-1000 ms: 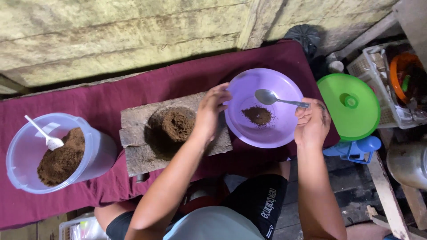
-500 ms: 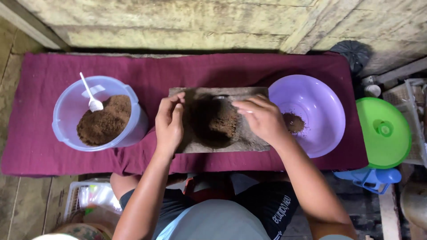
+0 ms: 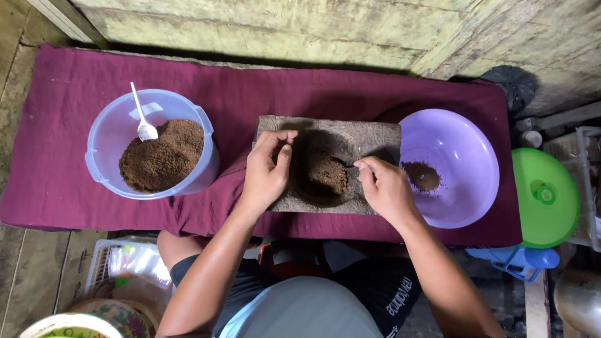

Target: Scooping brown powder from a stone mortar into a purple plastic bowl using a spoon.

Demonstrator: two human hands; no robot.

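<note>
Powder, dark brown and granular, sits heaped in the round hollow of a rough grey stone slab (image 3: 375, 134), which serves as landmark here. Left hand (image 3: 266, 172) lies on the slab's left edge, fingers curled loosely over the rim of the hollow, pressing down and gripping nothing else. Right hand (image 3: 385, 188) rests on the slab's right side, closed around the handle of a small metal spoon (image 3: 350, 166) whose bowl is buried in the brown powder (image 3: 328, 175).

Risks, as judged from this:
- Spoon digging at the heap could flick grains over the shallow rim onto the maroon cloth (image 3: 62, 156) under the slab; the powder looks loose and dry.
- Slab overhangs the cloth's near edge slightly; a hard scrape might shift it if the left hand eases off.
- Carrying a full spoon rightward may scatter powder along the way.

Materials:
- Right of slab, touching it: smooth lilac plastic bowl (image 3: 463, 150), small patch of the same powder inside.
- Further right: glossy green plastic lid (image 3: 551, 225).
- Left of slab, well apart: translucent blue plastic tub (image 3: 113, 131), half full of powder, white plastic spoon (image 3: 143, 116) standing in it.
- Behind the slab: weathered wooden wall (image 3: 282, 25).
</note>
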